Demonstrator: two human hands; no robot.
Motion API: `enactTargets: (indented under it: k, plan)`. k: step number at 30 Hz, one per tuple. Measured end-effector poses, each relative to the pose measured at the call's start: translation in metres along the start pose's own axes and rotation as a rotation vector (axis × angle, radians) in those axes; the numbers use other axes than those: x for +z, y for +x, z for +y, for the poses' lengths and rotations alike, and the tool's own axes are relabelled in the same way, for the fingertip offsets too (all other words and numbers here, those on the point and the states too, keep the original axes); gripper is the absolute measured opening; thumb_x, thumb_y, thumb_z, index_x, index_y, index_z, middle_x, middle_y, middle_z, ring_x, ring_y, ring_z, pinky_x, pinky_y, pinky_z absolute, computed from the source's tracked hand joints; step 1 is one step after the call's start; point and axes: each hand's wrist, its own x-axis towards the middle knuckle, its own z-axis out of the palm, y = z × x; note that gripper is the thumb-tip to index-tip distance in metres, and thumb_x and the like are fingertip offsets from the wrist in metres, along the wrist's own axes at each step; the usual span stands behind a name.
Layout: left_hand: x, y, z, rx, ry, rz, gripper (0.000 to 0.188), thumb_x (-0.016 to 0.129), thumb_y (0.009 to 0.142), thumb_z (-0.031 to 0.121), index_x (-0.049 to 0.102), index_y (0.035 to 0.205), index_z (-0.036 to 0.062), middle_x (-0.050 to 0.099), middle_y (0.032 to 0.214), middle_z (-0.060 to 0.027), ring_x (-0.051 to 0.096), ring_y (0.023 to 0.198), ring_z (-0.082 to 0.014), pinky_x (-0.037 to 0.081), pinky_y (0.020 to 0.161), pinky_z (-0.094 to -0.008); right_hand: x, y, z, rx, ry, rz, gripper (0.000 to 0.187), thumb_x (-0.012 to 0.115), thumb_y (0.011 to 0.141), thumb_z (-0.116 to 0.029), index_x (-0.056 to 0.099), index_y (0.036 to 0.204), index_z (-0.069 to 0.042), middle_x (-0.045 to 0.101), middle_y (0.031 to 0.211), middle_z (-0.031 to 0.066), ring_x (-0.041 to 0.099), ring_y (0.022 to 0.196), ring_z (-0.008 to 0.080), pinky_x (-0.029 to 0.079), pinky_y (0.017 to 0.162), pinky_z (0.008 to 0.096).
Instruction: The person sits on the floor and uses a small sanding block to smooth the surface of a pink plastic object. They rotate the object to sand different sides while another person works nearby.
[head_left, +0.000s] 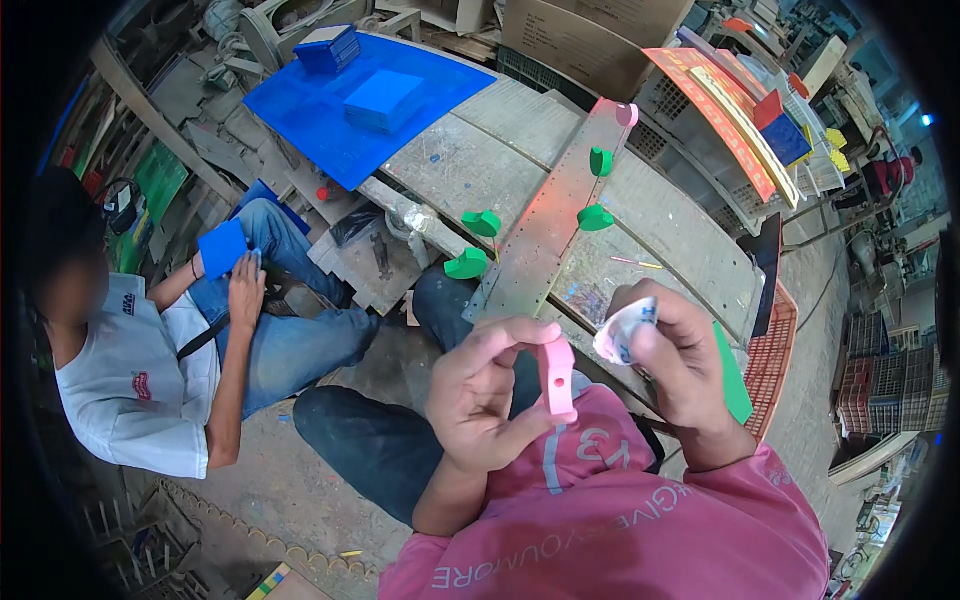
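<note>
Pink block (pixel 558 380), small, matte and upright with a round hole through its face, sits pinched in your left hand (pixel 487 392): thumb below, fingertips curled over the top, just above your pink-shirted chest. That grip turns the holed face toward you and leaves its right edge free, likely so the other hand can work it. Your right hand (pixel 672 355) hovers just beside it, fingers closed around a crumpled white rag (pixel 625 328), its bunched end pointed at the block but apart from it.

A flat green wedge (pixel 733 375) shows at the right edge of that hand; whether the hand holds it or it lies behind, you cannot tell. Beyond your hands, a long metal strip (pixel 545 230) pierced with rows of small holes runs away across the worn, paint-flecked bench (pixel 660 215). Green pieces (pixel 481 222), rounded like hearts, lie to either side of it, with a pink one (pixel 627 114) at its far end, seemingly set out within easy reach. Farther left, a glossy blue sheet (pixel 330 120) carries two stacks of blue squares (pixel 383 100). Far right, flat orange and yellow boards (pixel 715 95) lean beside a red-and-blue cube (pixel 780 125), and an orange mesh crate (pixel 775 350) stands near your right arm.

To your left a co-worker in a white shirt and jeans sits low on the dirt floor, one hand (pixel 246 290) pressing a blue square (pixel 221 248) against a knee.
</note>
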Motion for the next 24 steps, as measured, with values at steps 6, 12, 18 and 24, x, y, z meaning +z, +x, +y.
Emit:
enactTargets:
  k: [6, 12, 18, 24]
  plan:
    - [-0.011, 0.001, 0.003, -0.083, -0.052, -0.122, 0.087, 0.073, 0.065, -0.011, 0.024, 0.137, 0.0002, 0.05, 0.117, -0.029, 0.056, 0.105, -0.0292, 0.048, 0.085, -0.0371, -0.004, -0.002, -0.012, -0.045, -0.186, -0.166, 0.017, 0.068, 0.081, -0.014, 0.058, 0.076, 0.0, 0.059, 0.069, 0.0065, 0.054, 0.058, 0.0082, 0.036, 0.048, 0.0231]
    - [-0.002, 0.0, 0.008, -0.151, -0.161, -0.044, 0.087, 0.072, 0.066, -0.012, 0.023, 0.137, -0.0004, 0.051, 0.116, -0.0284, 0.057, 0.106, -0.0306, 0.048, 0.088, -0.036, -0.001, 0.001, -0.005, -0.071, -0.197, -0.243, 0.012, 0.07, 0.078, -0.009, 0.062, 0.072, -0.002, 0.053, 0.059, 0.0005, 0.04, 0.052, 0.0048, 0.03, 0.047, 0.022]
    - [-0.009, 0.0, 0.007, -0.188, -0.158, -0.125, 0.081, 0.073, 0.07, -0.007, 0.025, 0.135, -0.0029, 0.047, 0.124, -0.0311, 0.055, 0.11, -0.031, 0.048, 0.091, -0.0371, 0.0, 0.003, -0.004, -0.032, -0.244, -0.286, 0.013, 0.071, 0.076, -0.008, 0.061, 0.069, -0.003, 0.047, 0.055, -0.0016, 0.038, 0.052, 0.0038, 0.03, 0.047, 0.0209]
    - [-0.006, -0.002, 0.004, -0.218, -0.173, -0.097, 0.075, 0.072, 0.074, -0.001, 0.027, 0.134, -0.0037, 0.048, 0.124, -0.0298, 0.056, 0.109, -0.0303, 0.049, 0.089, -0.0366, 0.002, 0.003, -0.005, -0.013, -0.225, -0.335, 0.013, 0.071, 0.077, -0.008, 0.061, 0.069, -0.002, 0.048, 0.056, -0.0021, 0.038, 0.054, 0.0028, 0.03, 0.048, 0.0204]
